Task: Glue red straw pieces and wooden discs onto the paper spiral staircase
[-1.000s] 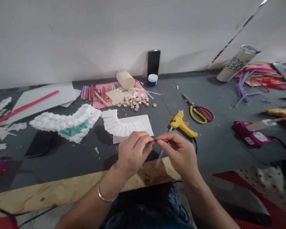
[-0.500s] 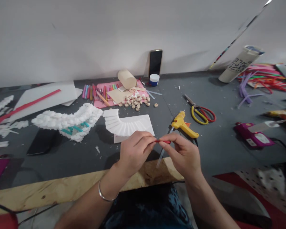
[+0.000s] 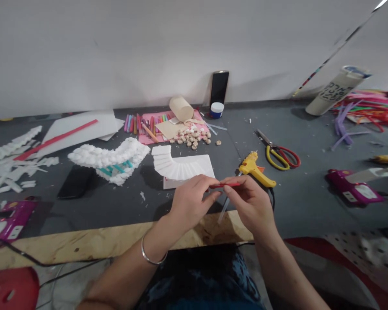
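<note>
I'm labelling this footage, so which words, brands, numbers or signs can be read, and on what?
None can be read for certain.
White tube: dark lettering in two rows, too blurred to quote.
Right purple box: pale patches; any print is too small to read.
Left purple box: pale patches, likewise too small.

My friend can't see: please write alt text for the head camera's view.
A person's right hand holds a thin red piece, left hand at one end. The dark table bears a yellow glue gun, scissors and a curved white piece.
</note>
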Action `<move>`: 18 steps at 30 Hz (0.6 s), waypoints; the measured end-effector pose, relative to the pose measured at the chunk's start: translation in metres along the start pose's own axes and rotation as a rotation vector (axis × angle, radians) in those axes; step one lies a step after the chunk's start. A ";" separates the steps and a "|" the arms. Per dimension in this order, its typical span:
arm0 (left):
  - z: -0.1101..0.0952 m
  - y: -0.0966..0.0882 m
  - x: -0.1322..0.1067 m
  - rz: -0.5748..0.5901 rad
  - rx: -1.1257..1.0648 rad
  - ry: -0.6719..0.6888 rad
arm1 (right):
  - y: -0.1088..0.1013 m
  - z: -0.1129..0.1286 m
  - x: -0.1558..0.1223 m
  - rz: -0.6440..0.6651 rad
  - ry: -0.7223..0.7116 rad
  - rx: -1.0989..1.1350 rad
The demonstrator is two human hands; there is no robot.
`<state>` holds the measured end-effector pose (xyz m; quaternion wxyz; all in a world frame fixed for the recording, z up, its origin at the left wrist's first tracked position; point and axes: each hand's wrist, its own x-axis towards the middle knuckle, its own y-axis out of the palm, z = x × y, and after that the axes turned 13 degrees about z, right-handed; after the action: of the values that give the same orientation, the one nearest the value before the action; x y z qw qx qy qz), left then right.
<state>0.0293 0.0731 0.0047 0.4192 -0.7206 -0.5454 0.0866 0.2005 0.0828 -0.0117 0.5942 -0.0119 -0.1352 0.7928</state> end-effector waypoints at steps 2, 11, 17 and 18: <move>-0.002 -0.005 -0.013 -0.019 0.011 -0.086 | 0.001 0.001 0.000 0.011 0.020 -0.005; 0.042 -0.042 -0.086 -0.118 0.376 -0.416 | 0.035 -0.001 0.006 0.263 0.068 -0.242; 0.057 -0.027 -0.090 0.136 0.480 -0.409 | 0.061 -0.012 0.013 0.287 0.048 -0.282; 0.056 -0.024 -0.089 0.154 0.486 -0.405 | 0.063 -0.013 0.014 0.285 0.045 -0.285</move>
<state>-0.0550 0.0263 -0.0439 0.4540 -0.6068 -0.5250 0.3873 0.1393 0.0820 -0.0371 0.4712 -0.1326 -0.2298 0.8412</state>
